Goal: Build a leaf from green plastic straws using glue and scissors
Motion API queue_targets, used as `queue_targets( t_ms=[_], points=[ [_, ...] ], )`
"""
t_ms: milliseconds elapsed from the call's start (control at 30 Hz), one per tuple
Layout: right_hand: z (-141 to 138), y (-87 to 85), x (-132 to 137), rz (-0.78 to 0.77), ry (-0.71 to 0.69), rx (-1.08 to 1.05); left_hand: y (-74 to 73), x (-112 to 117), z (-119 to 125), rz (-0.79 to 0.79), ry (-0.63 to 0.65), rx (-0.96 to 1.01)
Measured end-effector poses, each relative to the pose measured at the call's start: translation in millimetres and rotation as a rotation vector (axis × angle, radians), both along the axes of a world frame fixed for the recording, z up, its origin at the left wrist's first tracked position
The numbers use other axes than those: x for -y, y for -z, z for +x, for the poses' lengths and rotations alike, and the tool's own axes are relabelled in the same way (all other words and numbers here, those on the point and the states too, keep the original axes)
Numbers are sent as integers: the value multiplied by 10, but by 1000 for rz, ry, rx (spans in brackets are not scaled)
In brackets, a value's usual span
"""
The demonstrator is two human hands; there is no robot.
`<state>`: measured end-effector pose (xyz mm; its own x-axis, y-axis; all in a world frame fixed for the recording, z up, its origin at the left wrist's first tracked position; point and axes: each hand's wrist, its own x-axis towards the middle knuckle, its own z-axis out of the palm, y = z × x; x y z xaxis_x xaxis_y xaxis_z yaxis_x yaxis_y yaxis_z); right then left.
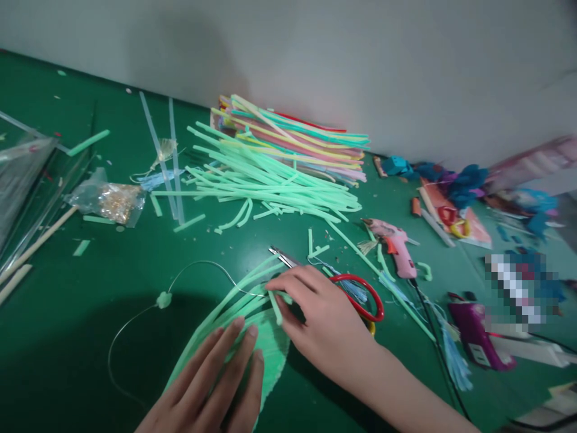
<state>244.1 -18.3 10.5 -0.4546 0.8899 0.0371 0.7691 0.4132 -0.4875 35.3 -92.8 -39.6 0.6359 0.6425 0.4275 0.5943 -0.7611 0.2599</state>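
Note:
My left hand [216,379] lies flat, fingers stretched, over a light green leaf-like piece [273,355] made of close-set strips. Loose green pipe cleaners [216,304] fan out from beneath that hand toward the upper right. My right hand [320,307] pinches a short green pipe cleaner [275,308] between thumb and fingers, just above the leaf-like piece. A thin wire [198,262] with a small green flower [164,299] loops on the left and reaches the right fingertips. Scissors with red handles [381,307] lie partly hidden under my right hand.
Bundled pipe cleaners [279,174] in green and other colours lie by the wall. To the right are a pink glue gun [396,243] with a black cord, blue tassels [455,355] and a purple device [478,334]. A plastic bag of gold bits [115,201] and clear glue sticks [174,156] lie left.

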Motion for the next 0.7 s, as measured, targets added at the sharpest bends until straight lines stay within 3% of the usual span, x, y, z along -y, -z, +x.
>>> queue_targets(
  t_ms=[133, 333, 533, 700],
  points=[
    [-36, -15, -13, -8, -41, 67, 8, 14, -1, 5, 12, -17],
    [11, -109, -40, -172, 134, -65, -2, -35, -13, 6, 34, -35],
    [40, -220, -51, -333, 219, -77, -19, -18, -23, -34, 45, -46],
    [120, -209, -221, -527, 151, -66, -47, 5, -16, -57, 43, -26]
  ],
)
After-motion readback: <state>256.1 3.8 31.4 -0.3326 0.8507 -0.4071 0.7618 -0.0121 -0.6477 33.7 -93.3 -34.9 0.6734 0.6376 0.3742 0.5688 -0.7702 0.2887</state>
